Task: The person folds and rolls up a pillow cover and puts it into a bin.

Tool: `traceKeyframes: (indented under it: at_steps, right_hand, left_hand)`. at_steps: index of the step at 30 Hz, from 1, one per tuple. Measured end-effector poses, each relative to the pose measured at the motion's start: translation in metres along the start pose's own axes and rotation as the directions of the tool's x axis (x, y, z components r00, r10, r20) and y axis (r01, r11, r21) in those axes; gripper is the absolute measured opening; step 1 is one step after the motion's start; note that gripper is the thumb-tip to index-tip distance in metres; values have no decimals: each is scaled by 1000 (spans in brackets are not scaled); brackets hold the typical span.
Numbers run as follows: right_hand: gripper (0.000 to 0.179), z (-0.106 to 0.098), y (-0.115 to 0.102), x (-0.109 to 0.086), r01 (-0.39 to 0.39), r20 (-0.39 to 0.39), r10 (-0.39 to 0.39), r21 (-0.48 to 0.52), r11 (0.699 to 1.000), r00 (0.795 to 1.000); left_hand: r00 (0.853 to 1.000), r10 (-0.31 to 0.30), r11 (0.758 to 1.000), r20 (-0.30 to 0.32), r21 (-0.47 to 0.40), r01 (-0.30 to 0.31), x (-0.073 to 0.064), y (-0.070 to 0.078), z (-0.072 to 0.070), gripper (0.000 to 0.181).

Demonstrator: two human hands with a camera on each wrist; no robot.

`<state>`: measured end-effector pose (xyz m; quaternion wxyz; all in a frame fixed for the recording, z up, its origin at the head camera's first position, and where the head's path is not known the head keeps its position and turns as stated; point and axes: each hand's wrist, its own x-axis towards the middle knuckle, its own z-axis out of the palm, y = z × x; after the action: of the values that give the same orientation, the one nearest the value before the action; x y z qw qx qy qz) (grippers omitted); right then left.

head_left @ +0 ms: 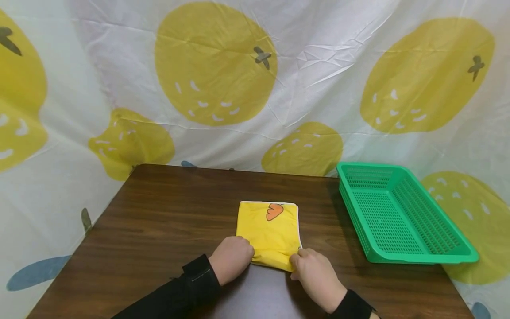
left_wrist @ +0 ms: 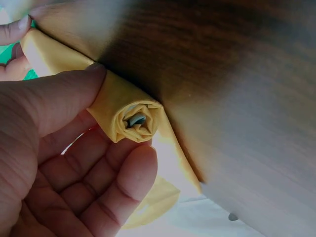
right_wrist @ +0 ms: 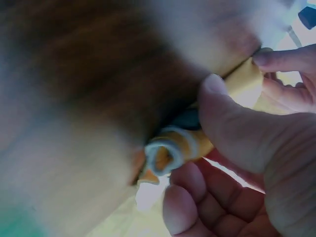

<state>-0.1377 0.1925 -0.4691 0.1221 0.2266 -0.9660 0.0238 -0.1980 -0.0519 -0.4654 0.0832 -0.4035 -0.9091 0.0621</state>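
Observation:
A yellow cloth [head_left: 267, 230] with white edging and an orange carrot print [head_left: 274, 212] lies on the brown table, its near edge wound into a roll. My left hand [head_left: 232, 260] grips the left end of that roll, thumb on the table side and fingers beneath. In the left wrist view the roll's end [left_wrist: 137, 121] shows tight spiral layers. At the other end, my right hand [head_left: 316, 275] pinches the roll between thumb and fingers. White edging [right_wrist: 163, 157] coils there in the right wrist view, beside a small dark piece [right_wrist: 186, 119].
To the right stands a green plastic basket [head_left: 430, 259] with slotted sides, nothing inside it. The wood-grain table [head_left: 179, 208] reaches back to a hanging white sheet [head_left: 311, 88] printed with yellow fruit.

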Motion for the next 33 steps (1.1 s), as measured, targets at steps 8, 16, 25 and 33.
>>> traceKeyframes:
  at_steps: [8,16,25,33]
  right_hand:
    - [26,3,2,4,-23,49,22,22,999,999]
    - [19,-5,6,16,-94,155,73,133,987,985]
    - [23,-15,34,56,-216,477,69,261,941,876]
    - [25,-11,47,70,-326,584,113,273,905,804]
  left_hand:
    - [1000,5,1000,-19,5,-5,-2,2,0,11]
    - [999,3,1000,-45,-21,-4,-1,1,-1,13]
    - [996,-13,1000,-84,-27,11,2,-2,5,10]
    - [999,-51,992,-11,-119,50,4,-12,12,19]
